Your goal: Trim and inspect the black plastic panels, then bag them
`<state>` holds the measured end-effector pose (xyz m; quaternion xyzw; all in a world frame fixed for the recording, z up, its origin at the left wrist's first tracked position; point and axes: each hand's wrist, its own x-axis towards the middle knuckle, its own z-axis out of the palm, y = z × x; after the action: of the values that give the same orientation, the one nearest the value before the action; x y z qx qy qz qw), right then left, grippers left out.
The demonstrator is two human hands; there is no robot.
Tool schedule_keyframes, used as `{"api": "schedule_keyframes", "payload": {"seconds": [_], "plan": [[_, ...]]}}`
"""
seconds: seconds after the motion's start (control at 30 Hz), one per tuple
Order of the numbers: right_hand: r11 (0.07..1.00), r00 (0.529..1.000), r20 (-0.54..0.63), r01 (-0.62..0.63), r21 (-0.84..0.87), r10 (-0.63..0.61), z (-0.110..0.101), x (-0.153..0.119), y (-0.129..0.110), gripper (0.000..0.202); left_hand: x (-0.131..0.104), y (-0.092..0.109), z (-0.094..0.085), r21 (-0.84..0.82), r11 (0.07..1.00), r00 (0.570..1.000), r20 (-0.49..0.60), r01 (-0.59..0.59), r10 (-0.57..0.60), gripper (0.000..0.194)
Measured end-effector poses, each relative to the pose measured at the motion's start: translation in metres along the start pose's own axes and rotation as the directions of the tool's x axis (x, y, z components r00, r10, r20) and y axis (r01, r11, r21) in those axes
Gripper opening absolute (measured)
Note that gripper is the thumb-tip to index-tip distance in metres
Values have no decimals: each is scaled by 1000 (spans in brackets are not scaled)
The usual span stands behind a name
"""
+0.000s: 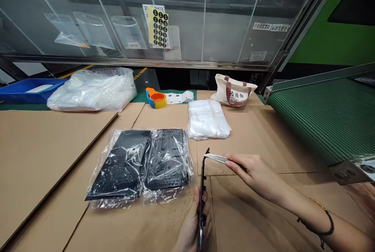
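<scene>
Near the bottom centre, my left hand [195,220] grips a thin black plastic panel [202,193], held upright and seen edge-on, with small clips along its right side. My right hand [244,168] is closed around a slim metal tool [217,158], whose tip touches or nearly touches the panel's top end. The tool's dark handle is mostly hidden in the fingers. Left of the panel lie two black perforated panels in clear bags, one [124,162] at the left and one [166,160] beside it.
Behind stand a stack of clear bags [208,119], a canvas bag [233,92], an orange and yellow tape holder [156,98], a large plastic bag [93,90] and a blue tray [26,95]. Cardboard sheets [43,146] lie left; a green conveyor [328,115] runs right.
</scene>
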<state>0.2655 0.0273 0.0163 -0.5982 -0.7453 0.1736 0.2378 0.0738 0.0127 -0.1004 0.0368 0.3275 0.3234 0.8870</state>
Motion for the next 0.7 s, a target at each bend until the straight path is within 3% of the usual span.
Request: {"api": "schedule_keyframes", "payload": {"seconds": [0.3, 0.5, 0.7], "plan": [[989, 997, -37, 59, -137, -65, -1, -4, -7, 39, -5, 3, 5, 37, 999, 1000, -6, 9, -9, 50], [973, 993, 22, 116, -197, -114, -4, -8, -15, 41, -6, 5, 6, 33, 999, 999, -40, 7, -5, 53], [962, 992, -54, 98, -253, -116, -5, -1, -8, 40, -6, 4, 4, 41, 999, 999, 33, 20, -21, 51]]}}
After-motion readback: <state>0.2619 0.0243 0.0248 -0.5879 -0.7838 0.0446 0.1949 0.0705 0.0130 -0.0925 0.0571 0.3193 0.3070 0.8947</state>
